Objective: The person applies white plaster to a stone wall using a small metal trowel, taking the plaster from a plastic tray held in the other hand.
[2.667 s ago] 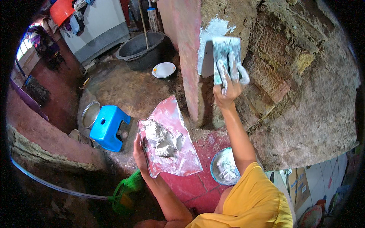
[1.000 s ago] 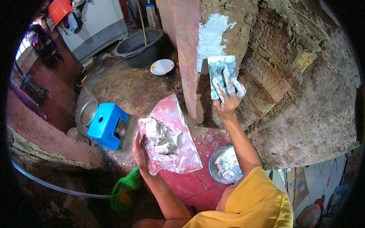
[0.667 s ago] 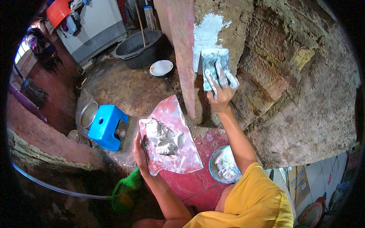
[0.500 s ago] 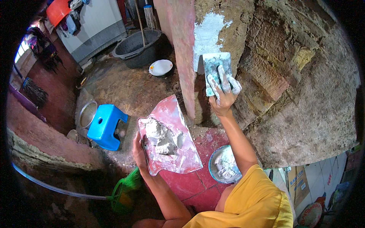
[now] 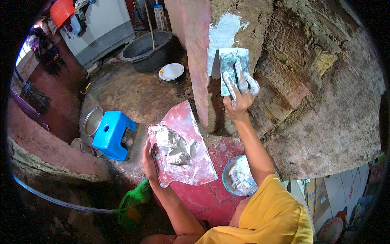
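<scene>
While the right hand [image 5: 239, 91] presses its fingers flat on a plaster trowel [image 5: 233, 67] against the rough wall [image 5: 325, 101] at one o'clock, the left hand [image 5: 149, 160] is clamped on the edge of a tilted mortar board [image 5: 183, 140] near centre. Its wet plaster [image 5: 175, 145] could slide off toward the red floor [image 5: 195, 199], and uneven pressure might drop paste from the trowel.

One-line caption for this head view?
Right hand presses a trowel against the rough wall; left hand holds a board of white plaster.
</scene>
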Available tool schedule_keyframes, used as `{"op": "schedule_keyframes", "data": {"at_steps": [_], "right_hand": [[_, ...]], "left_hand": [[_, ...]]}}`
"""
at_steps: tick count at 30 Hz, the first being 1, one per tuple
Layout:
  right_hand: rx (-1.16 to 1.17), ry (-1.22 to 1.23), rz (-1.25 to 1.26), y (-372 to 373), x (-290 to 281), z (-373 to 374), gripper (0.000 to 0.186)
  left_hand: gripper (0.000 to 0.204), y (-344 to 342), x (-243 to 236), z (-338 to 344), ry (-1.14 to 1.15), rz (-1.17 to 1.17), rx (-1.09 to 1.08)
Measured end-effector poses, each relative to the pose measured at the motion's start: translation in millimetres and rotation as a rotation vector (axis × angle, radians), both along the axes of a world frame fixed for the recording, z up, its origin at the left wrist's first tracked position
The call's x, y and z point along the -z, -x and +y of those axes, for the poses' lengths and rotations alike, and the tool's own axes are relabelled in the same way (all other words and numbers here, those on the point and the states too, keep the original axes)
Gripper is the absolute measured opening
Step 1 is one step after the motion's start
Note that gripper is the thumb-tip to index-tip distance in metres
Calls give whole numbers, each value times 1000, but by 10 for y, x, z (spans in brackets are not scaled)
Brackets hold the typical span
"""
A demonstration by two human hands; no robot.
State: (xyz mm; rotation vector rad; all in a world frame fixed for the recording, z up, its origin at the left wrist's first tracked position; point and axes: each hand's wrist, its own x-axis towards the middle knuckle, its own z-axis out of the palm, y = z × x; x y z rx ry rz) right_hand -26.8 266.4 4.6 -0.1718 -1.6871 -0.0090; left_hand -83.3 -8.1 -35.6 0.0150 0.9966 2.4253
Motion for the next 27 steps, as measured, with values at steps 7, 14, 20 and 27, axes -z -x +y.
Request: {"op": "schedule_keyframes", "data": {"at_steps": [7, 14, 20, 27], "right_hand": [[-27, -28, -5, -215, -113, -168, 26], [-668, 282, -244, -698, -306, -667, 21], [-793, 135, -397, -814, -156, -646, 25], [-777, 277, -611, -1191, 190, -457, 23]], "left_hand": [[39, -6, 28, -32, 198, 123, -117], [26, -5, 157, 14, -28, 46, -100], [28, 11, 267, 216, -151, 3, -2], [29, -55, 229, 202, -280, 47, 54]]}}
